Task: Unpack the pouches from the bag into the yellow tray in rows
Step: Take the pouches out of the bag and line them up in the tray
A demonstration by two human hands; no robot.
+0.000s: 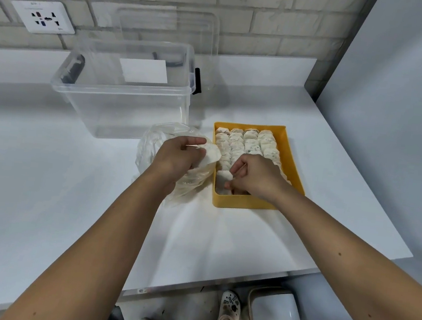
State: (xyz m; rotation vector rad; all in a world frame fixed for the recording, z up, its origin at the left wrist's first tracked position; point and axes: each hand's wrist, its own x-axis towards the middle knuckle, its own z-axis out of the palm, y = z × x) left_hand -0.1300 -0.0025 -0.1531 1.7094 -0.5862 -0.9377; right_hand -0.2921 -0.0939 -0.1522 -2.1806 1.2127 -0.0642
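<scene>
1. Head view, work area: a white table [42, 179] stands against a brick wall [250, 2]. A socket [43, 17] is fixed to the wall at far left.
2. Tray [241, 203]: yellow and rectangular. It lies on the table right of centre, with its long sides running away from the person.
3. Pouches [249, 143]: pale and flat, overlapped in four rows. The rows start at the tray's far wall and run toward its near wall. A strip of bare yellow floor shows along the right wall.
4. Bag [150, 147]: clear plastic, crumpled. It lies on the table just beside the tray's left wall.
5. Left hand [178, 153]: over the bag, with fingers and thumb curled round one pouch [212, 154]. This pouch sticks out of the grip toward the tray and reaches its left wall.
6. Right hand [255, 178]: inside the tray at its near end, knuckles up, fingers curled downward. The fingertips pinch a near pouch [222, 177] in the near-left corner, at the end of the left row. The hand hides the near ends of the right rows.
7. Bin [120, 111]: clear and open, on the table behind the bag, with a white label on its far wall. Its lid [194, 30] leans upright against the brick wall behind it.
8. Floor, below the table's near edge: two shoes [230, 308] and a white-topped container [275, 316] to their right.
</scene>
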